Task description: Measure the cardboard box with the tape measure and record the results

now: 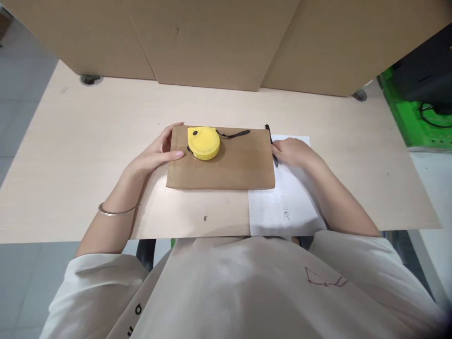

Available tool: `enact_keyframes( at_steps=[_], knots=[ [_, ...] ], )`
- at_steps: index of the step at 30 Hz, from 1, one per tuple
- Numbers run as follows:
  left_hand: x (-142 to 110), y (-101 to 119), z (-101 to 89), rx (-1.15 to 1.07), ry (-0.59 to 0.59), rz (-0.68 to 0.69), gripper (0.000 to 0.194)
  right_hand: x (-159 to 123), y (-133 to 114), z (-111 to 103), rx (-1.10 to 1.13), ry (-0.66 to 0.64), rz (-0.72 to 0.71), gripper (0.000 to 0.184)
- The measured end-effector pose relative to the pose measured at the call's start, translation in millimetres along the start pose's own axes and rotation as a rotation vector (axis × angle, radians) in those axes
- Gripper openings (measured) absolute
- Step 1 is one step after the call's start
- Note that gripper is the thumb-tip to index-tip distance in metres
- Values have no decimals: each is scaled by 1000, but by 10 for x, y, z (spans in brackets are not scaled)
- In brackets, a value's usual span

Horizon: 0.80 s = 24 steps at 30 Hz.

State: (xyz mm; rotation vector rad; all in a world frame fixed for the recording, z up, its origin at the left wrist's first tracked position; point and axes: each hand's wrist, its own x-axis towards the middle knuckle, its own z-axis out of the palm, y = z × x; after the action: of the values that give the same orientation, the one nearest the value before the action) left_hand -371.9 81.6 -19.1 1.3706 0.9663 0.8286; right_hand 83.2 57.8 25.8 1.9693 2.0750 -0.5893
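A brown cardboard box (233, 165) lies in front of me. My left hand (164, 148) is closed around its left end, the thumb on top and the other fingers at the far side. On the box rests a yellow tape measure (204, 142) with a black wrist strap (240, 134). Beside the box's right end, my right hand (291, 150) is closed with its fingertips on a black pen (276, 161). The pen lies along that end, over a white printed sheet (268, 214). Part of the sheet is under the box, and my right fingertips are partly hidden.
Large cardboard panels (208, 44) stand along the back of the light wooden table (70, 188). Two cable holes sit by them, one a round grommet (91, 80) at left. On the right are a green crate (406, 117) and a dark object (427, 66) with a cable.
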Motion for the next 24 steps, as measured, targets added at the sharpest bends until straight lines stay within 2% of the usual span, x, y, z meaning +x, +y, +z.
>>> enact_keyframes(
  at_steps=[3,7,10,13,18,24],
  knots=[
    [-10,3,15,-6,19,10,112,44,-38,-28,103,-14,-47,49],
    [-15,13,25,-2,33,8,111,83,131,-68,566,-60,-128,52],
    [-17,19,22,12,28,3,112,40,362,-22,884,40,-135,56],
    [-21,18,18,20,21,5,110,-57,545,113,1118,161,-171,70],
    [-36,0,15,37,52,11,115,-162,599,395,1224,209,-131,67],
    [-20,-90,-56,87,24,44,115,-156,539,656,1225,433,-65,71]
  ],
)
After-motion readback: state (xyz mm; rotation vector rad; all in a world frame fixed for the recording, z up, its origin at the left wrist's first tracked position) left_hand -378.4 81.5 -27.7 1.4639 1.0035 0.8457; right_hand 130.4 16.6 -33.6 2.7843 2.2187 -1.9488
